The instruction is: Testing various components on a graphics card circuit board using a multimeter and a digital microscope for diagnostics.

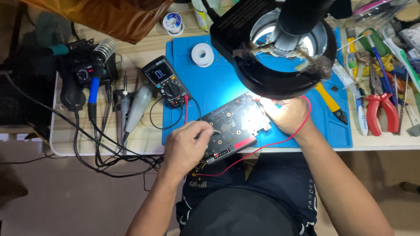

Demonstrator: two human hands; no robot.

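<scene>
A cluttered electronics repair desk (131, 140), seen from above, carries a blue work mat (218, 83) under the glare of a round black magnifier lamp (280, 48). On the near edge of the mat lies a dark circuit board (232, 126), tilted so that one corner overhangs the desk toward the seated person's lap. The person's left hand (186, 146) rests on the board's near-left part, its grip closed narrowly around a thin probe (214, 130) whose tip touches the board's surface near its middle. The right hand (286, 114) sits at the board's far-right edge, washed out by the lamp light; its fingers curl at the board's edge with a red lead (280, 142) looping around the wrist, but whether that grip pinches a second probe cannot be told in the glare. The red lead trails down past the desk edge and across the lap. Left of the board, on the mat's edge, stands a black multimeter (166, 78) with a lit display and leads plugged into its lower end. Farther left are a soldering station (83, 74) with a blue-handled iron (92, 94) and a grey hot-air handpiece (138, 107), their cables tangled over the desk edge. A white reel of solder (202, 54) sits at the mat's top. To the right lie red-handled pliers (380, 111), a yellow-handled tool (330, 102) and assorted screwdrivers.
</scene>
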